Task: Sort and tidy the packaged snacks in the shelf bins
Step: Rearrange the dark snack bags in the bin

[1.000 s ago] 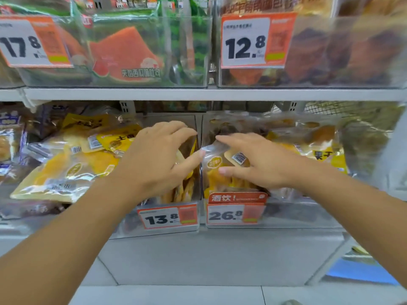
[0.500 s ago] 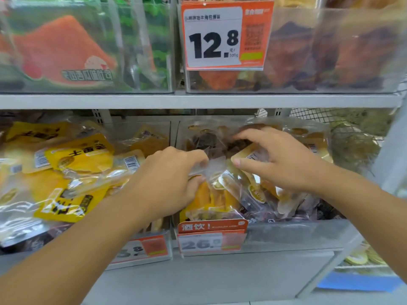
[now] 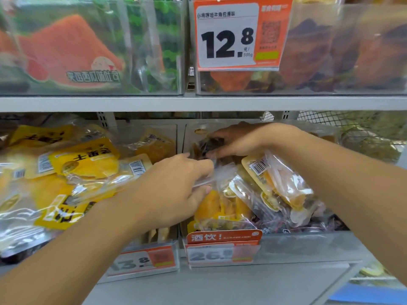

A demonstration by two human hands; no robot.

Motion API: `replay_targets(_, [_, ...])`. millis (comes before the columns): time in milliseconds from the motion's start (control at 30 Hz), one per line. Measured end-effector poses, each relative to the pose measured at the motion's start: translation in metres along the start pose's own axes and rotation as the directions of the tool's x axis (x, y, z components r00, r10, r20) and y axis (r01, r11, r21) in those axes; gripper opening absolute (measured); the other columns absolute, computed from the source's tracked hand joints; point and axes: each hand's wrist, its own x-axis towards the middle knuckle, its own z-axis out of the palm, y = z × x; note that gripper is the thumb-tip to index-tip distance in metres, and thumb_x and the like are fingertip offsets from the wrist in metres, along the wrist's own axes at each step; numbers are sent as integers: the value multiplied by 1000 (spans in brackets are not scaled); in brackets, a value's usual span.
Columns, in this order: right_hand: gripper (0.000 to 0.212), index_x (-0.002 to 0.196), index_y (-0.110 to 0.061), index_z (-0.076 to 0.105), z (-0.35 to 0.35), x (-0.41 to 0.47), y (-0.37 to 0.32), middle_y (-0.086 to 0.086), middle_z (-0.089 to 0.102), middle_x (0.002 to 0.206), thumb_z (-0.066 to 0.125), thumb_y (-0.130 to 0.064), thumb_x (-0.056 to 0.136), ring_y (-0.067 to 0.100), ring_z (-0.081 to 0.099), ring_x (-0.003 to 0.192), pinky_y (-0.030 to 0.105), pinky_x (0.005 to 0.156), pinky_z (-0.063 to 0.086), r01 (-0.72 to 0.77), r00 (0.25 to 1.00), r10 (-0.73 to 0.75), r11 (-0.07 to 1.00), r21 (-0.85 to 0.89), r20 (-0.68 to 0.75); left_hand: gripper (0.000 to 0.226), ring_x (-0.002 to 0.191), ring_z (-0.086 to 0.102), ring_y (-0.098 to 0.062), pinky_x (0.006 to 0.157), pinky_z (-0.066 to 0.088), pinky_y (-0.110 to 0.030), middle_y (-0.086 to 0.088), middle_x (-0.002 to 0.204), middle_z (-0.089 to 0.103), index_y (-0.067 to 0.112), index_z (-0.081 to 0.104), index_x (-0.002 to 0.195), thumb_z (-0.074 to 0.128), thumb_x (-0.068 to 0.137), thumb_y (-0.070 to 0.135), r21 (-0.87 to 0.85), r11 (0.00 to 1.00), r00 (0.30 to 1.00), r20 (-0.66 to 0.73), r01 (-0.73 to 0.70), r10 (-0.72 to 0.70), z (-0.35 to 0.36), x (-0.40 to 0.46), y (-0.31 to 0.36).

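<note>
Left hand (image 3: 176, 190) pinches a clear packet (image 3: 211, 175); right hand (image 3: 240, 139) seemingly grips a dark packet (image 3: 209, 146) farther back. Tugging could spill the leaning packets (image 3: 275, 179) over the bin front (image 3: 308, 245).

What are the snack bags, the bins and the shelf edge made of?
Snack bags: thin clear glossy plastic film, going by wrinkles and glare. Bins: clear rigid plastic, probably acrylic; contents show through flat walls. Shelf edge: looks like painted metal, matte grey; uncertain.
</note>
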Motion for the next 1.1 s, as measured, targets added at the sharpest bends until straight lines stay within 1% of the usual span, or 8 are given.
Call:
replay_targets(133, [106, 155, -38, 28, -16, -1, 6, -12, 35, 157, 61, -85, 65, 16, 37, 141, 39, 118, 30, -55, 993, 59, 998, -39, 104, 34, 95, 49, -8, 106, 36, -37, 14, 88, 51, 35, 35, 72, 59, 92, 22, 96, 985, 988, 65, -147, 141, -1, 2, 4])
replay_targets(233, [93, 150, -33, 38, -6, 3, 3, -8, 47, 148, 64, -75, 72, 15, 49, 128, 38, 114, 37, -91, 984, 90, 996, 1, 151, 29, 105, 46, -2, 122, 15, -36, 16, 99, 51, 35, 35, 76, 53, 97, 27, 135, 979, 986, 91, -154, 143, -2, -3, 8])
replay_targets(433, [28, 123, -19, 55, -10, -31, -11, 2, 62, 105, 49, -35, 101, 19, 57, 86, 34, 80, 47, 48, 978, -127, 910, -411, -168, 26, 105, 53, -3, 122, 1, -21, 13, 107, 59, 39, 27, 112, 51, 100, 39, 80, 994, 991, 119, -76, 67, -3, -11, 19])
replay_targets(700, [19, 116, -21, 52, 5, -143, 14, 3, 64, 83, 54, -11, 100, 33, 58, 71, 45, 63, 52, -55, 808, -222, 893, -446, -546, 30, 90, 60, -13, 122, 16, -27, 4, 84, 64, 33, 28, 112, 55, 99, 36, 141, 990, 996, 83, 25, -37, -2, -8, 25])
replay_targets(800, [51, 124, -17, 59, 16, -194, 35, 11, 72, 101, 69, 10, 81, 37, 67, 77, 45, 61, 57, -172, 698, -186, 894, -413, -691, 59, 92, 58, -14, 108, 35, -29, 2, 93, 65, 38, 14, 138, 55, 95, 37, 66, 993, 995, 14, 98, -99, -2, -8, 32])
replay_targets(867, [67, 123, -12, 65, 24, -217, 49, 12, 72, 109, 72, 20, 64, 38, 69, 86, 42, 59, 56, -272, 716, -143, 844, -461, -684, 71, 93, 59, -19, 94, 48, -35, -2, 101, 66, 32, 9, 151, 47, 93, 47, 23, 988, 987, -46, 156, -155, -1, -4, 39])
replay_targets(933, [71, 121, -12, 68, 35, -232, 58, 10, 72, 110, 72, 21, 58, 36, 69, 90, 38, 56, 52, -326, 756, -74, 819, -472, -650, 67, 102, 59, -21, 89, 48, -37, -2, 114, 66, 25, 29, 147, 41, 92, 61, 66, 979, 980, -73, 191, -186, 3, 4, 47])
replay_targets(1100, [66, 149, -39, 40, 39, -234, 69, -12, 49, 147, 48, -4, 94, 21, 52, 125, 42, 88, 53, -388, 842, 212, 877, -283, -496, 70, 115, 59, -16, 113, 32, -46, 10, 125, 63, 31, 40, 131, 40, 83, 82, 244, 962, 991, 23, 124, -134, 13, 17, 54])
